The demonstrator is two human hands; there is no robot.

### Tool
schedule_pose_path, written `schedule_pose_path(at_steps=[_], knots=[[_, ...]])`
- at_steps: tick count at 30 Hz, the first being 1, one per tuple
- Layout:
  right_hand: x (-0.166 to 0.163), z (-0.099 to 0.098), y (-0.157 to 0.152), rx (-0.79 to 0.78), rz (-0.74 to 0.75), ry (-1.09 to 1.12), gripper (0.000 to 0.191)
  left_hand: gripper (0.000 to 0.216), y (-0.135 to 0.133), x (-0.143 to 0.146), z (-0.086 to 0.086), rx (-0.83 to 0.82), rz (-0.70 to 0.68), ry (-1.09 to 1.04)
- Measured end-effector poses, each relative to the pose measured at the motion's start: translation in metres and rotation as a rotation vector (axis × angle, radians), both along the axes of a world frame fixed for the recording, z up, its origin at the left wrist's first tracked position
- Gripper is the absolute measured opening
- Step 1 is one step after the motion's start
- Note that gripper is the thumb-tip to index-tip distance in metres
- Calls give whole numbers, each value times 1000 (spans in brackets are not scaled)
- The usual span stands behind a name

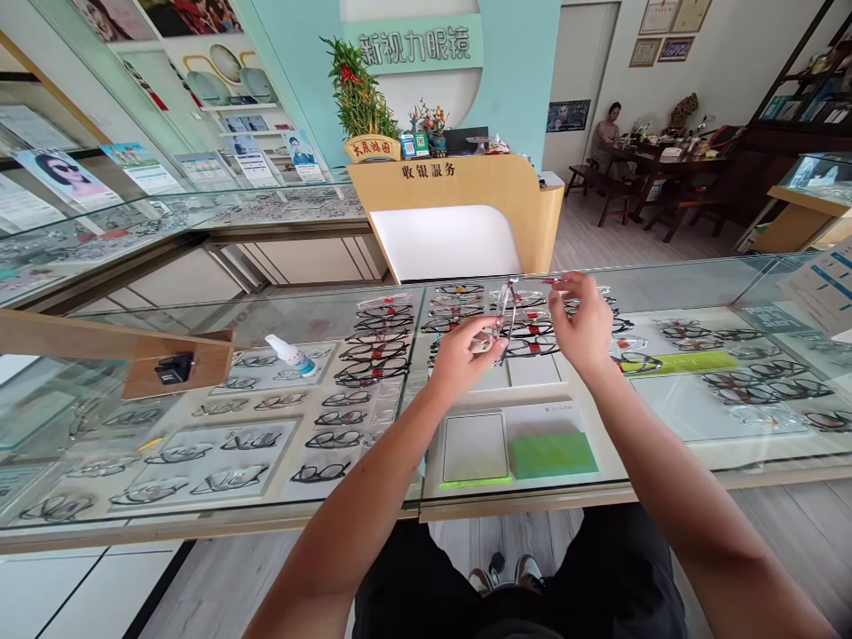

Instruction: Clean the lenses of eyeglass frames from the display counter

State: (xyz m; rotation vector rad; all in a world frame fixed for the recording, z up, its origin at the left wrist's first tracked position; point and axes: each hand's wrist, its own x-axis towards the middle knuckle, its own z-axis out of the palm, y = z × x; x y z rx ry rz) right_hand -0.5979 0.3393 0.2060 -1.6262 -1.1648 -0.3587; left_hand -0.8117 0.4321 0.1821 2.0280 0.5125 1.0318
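Note:
I hold a pair of clear-framed glasses (pixel 507 308) above the glass display counter (pixel 266 497). My left hand (pixel 462 355) pinches the frame's lower part near the lenses. My right hand (pixel 584 321) grips one thin temple arm, fingers curled round its tip. The frame stands tilted, roughly on edge, between both hands. Under the glass lie rows of dark and clear glasses (pixel 373 346) on white trays.
A small white spray bottle (pixel 291 353) lies on the counter to the left, beside a wooden mirror stand (pixel 133 351). A green cloth (pixel 551 454) lies inside the case. A wooden cashier desk (pixel 466 209) stands behind. A person sits at a table (pixel 666 169) far right.

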Motion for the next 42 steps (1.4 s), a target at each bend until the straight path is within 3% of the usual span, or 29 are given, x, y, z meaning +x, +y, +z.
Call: schedule_pose_path(at_steps=[5,14,20,34,42], knots=[[-12,-7,1,15,87,-8,59,34,-3,1,-1,-36,-37,-17],[-14,-12,4,-10,92,-83,63,34,-7,2,0,-70,-43,-9],[-18,-13,4,-35,120,-93,84,35,-9,2,1,-69,-32,-23],[-16,-11,4,-61,118,-132,73,39,-11,5,-1,-115,-46,-38],[-11,-10,3,-114,152,-176,69,41,-7,3,3,-95,84,-96]])
